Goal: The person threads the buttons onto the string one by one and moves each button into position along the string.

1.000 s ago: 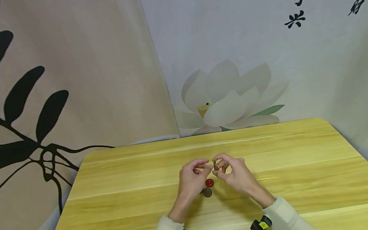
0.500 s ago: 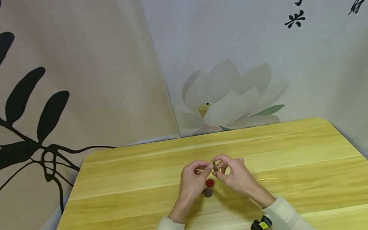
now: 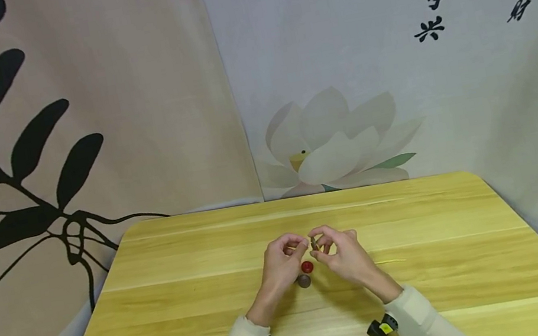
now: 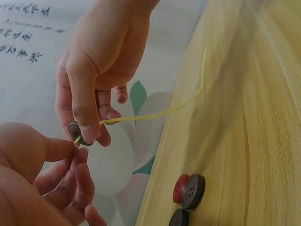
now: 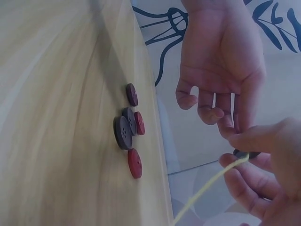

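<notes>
Printed cloth [image 3: 153, 92] hangs behind a wood-grain counter [image 3: 168, 330], where loose red and dark buttons [image 5: 123, 133] lie clustered. Above it, fingers of the right hand [image 3: 342, 252] pinch a dark button [image 4: 74, 130] threaded on a yellow cord [image 4: 150, 115]; the left hand [image 3: 278, 263] pinches the cord's short end between thumb and fingertip.

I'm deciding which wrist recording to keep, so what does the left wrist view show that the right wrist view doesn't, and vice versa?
Only the left wrist view: the far end of the yellow cord, and black lettering on the backdrop.

Only the right wrist view: the black plant print, and two red buttons on the table, where the other shows one.

Both: the left hand, the right hand gripping a dark button, part of the yellow cord, and more dark buttons on the table.
</notes>
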`<state>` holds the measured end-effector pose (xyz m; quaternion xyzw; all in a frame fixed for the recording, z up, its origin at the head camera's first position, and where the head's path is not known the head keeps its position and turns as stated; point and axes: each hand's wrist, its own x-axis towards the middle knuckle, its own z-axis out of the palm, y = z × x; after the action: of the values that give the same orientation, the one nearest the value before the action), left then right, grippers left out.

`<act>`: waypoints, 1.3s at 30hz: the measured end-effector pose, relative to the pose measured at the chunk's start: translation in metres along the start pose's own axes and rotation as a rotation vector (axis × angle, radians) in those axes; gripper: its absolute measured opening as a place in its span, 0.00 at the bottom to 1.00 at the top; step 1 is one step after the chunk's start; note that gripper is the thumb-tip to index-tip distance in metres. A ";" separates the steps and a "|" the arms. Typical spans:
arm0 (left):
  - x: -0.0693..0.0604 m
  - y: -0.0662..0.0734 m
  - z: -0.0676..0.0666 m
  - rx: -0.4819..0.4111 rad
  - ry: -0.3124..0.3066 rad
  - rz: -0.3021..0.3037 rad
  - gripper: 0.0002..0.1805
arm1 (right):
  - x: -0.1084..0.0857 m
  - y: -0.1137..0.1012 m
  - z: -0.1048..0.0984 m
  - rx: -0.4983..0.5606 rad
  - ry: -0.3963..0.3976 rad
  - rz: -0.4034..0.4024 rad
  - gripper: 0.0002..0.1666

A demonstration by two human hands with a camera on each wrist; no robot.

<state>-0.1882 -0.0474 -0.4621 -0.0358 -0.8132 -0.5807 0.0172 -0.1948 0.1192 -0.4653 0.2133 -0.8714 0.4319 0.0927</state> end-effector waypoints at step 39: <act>-0.001 -0.007 -0.007 -0.068 0.003 -0.036 0.10 | -0.006 0.017 -0.007 -0.016 -0.043 0.032 0.19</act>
<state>-0.1877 -0.0564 -0.4665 -0.0207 -0.7933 -0.6084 0.0066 -0.1976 0.1355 -0.4758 0.2079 -0.8800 0.4216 0.0685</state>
